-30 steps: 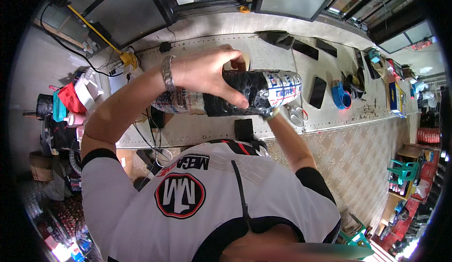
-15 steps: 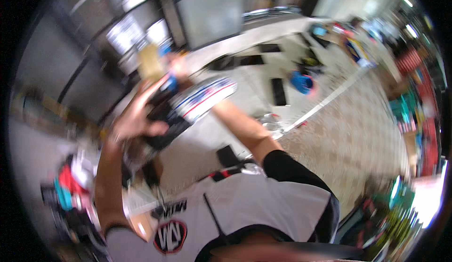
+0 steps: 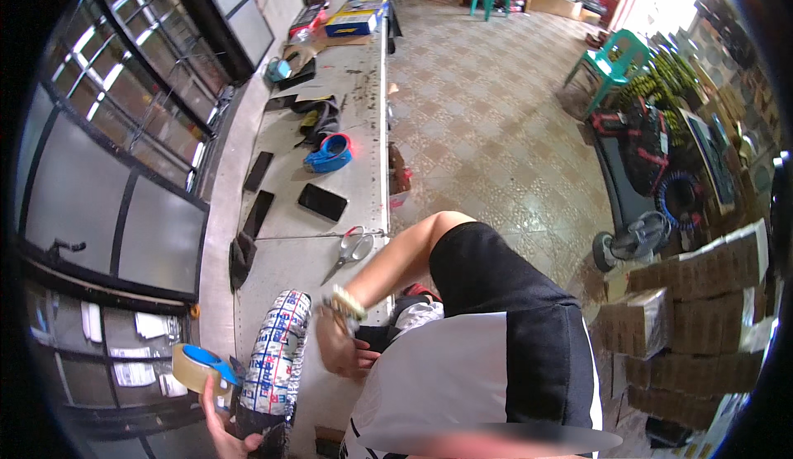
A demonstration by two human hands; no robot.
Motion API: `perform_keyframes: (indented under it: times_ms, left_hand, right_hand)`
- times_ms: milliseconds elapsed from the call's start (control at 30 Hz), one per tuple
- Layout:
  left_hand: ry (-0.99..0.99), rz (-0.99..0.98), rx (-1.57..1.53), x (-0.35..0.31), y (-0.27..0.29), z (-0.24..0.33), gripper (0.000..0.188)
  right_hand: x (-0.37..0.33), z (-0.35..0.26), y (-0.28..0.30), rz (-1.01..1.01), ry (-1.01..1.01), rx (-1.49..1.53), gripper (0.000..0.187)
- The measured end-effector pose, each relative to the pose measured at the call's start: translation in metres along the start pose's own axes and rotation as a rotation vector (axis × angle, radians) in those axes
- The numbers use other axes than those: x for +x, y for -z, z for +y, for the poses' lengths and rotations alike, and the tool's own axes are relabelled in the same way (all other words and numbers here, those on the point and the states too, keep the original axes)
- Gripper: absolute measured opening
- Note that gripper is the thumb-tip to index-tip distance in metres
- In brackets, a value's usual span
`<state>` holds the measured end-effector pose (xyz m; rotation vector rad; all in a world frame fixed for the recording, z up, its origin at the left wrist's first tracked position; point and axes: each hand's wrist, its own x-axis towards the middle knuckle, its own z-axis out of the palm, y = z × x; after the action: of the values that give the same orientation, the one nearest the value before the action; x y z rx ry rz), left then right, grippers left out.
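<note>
A tyre (image 3: 277, 352), wrapped in white plastic printed in blue and red, stands on the worktable at the lower left. At its near end is my left hand (image 3: 219, 430), the thumb against the dark unwrapped part and a finger raised beside a tape dispenser (image 3: 192, 370) with a blue frame and a clear yellowish roll. The far side of this grip is hidden. My right hand (image 3: 339, 352), smeared by motion, is bent in at my shirt front, a band on its wrist; its fingers are partly hidden. Scissors (image 3: 351, 248) lie just beyond my right forearm.
On the long worktable (image 3: 363, 112) lie a black phone (image 3: 322, 203), a blue ring-shaped object (image 3: 330, 153), black flat pieces (image 3: 258, 211) and a blue-yellow box (image 3: 355, 20). A metal-framed window wall borders the left. Stacked cartons (image 3: 694, 319), a fan (image 3: 640, 240) and a green chair (image 3: 615, 63) stand right.
My view has swung round along the table. My right hand has drawn back from the tyre and dispenser to my shirt front. The tyre now stands upright at the lower left, beside my left hand.
</note>
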<state>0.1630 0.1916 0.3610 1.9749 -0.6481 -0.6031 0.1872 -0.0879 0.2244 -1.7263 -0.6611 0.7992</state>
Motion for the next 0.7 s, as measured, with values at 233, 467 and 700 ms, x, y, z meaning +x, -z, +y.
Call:
perform_keyframes:
  times_ms: [233,467,700]
  left_hand:
    - [-0.032,-0.069,-0.015,0.025,-0.001,-0.004,0.141]
    - [0.022,-0.077,-0.077,0.039,0.021,-0.023,0.120]
    - [0.023,0.017,-0.123,0.030,0.026,-0.021,0.103]
  right_hand:
    - [0.024,-0.081,0.054,0.507,0.048,0.240,0.080]
    - [0.069,-0.108,0.045,0.417,0.074,0.362,0.049]
    - [0.118,-0.130,0.060,0.823,-0.118,0.427,0.036]
